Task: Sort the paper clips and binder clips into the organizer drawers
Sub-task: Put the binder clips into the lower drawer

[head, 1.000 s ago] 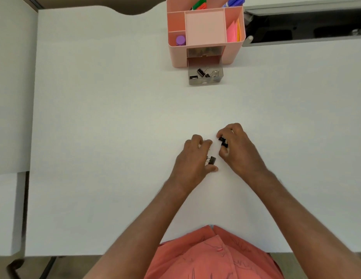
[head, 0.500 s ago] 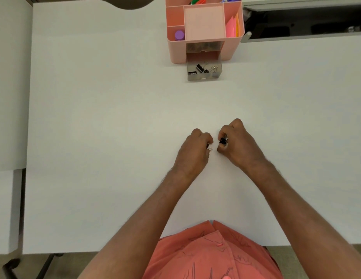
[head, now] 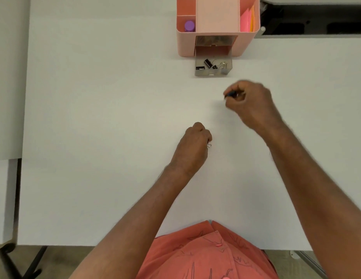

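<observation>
At far centre of the white bench (head: 95, 117), pink organizer (head: 217, 27); its clear lower drawer (head: 213, 66) pulled out, several black binder clips (head: 208, 63) inside. Right hand (head: 249, 101) raised just near of the drawer, blurred, grip pinched on a small dark clip (head: 230, 94). Left hand (head: 193, 146) curled at mid-bench, grip closed on a wire-handled clip (head: 209, 145), mostly hidden. Purple cap (head: 189, 26) in organizer's left compartment.
</observation>
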